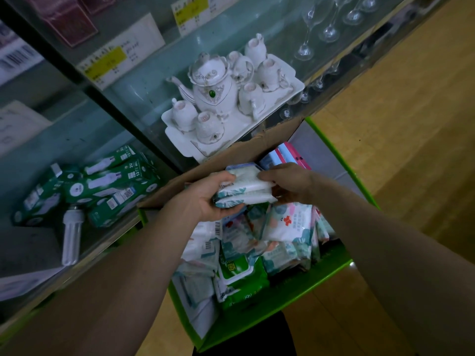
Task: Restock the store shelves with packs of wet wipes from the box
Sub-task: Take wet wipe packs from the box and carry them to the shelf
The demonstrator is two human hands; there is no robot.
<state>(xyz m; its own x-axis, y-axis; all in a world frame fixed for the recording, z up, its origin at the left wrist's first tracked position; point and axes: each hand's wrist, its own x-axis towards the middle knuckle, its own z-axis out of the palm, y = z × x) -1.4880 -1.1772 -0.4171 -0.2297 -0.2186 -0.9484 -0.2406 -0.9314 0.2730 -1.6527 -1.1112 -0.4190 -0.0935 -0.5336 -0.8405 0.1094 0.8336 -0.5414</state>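
Observation:
An open cardboard box with green flaps stands on the floor against the shelves, filled with several packs of wet wipes. Above the box, my two hands hold a small stack of white and teal wipe packs between them. My left hand grips the stack's left end, thumb on top and fingers curled under. My right hand grips the right end. A green pack lies lower in the box.
A glass shelf on the left carries green bulb boxes and a loose white bulb. A white porcelain tea set on a tray sits just behind the box. Wine glasses stand at top right. Wooden floor spreads right.

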